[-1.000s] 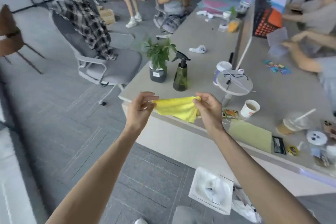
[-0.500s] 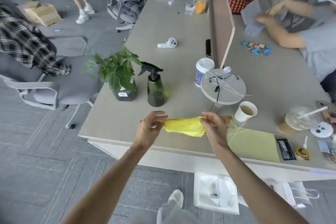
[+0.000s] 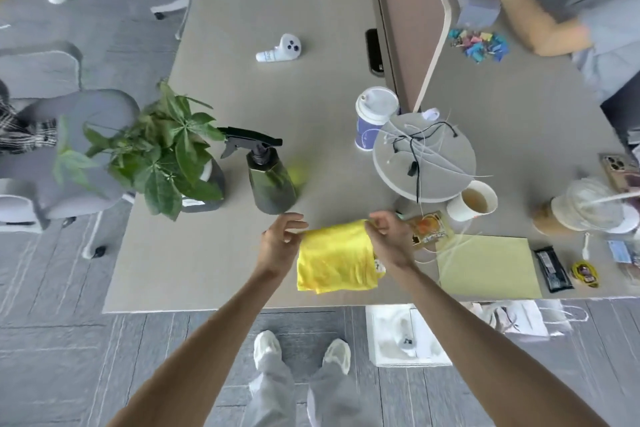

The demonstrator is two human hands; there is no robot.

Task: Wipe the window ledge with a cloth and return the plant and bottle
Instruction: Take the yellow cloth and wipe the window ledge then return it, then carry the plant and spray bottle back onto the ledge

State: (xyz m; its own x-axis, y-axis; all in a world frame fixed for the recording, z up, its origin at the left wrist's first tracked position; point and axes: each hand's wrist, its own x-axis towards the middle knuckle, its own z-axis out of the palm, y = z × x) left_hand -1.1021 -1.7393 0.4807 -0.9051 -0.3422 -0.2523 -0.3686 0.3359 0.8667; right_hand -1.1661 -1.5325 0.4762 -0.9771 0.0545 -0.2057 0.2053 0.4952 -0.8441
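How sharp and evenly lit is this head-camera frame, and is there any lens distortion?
Head view: soft, even light with faint shadows; the yellow cloth, both hands and the spray bottle are reasonably sharp; the plant leaves and right-edge cups smear; wide-angle bending curves the desk edges.

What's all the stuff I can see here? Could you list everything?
Potted plant: one, green, table's left edge.
Spray bottle: one, dark green, right of plant.
Cloth: one, yellow, near edge.
Controller: one, white, far side.
Lidded cup: one, white and purple, middle.
Paper cup: one, white, right.
Paper sheet: one, pale green, near right.
Left hand, right hand: fingers pinching the cloth's far corners.
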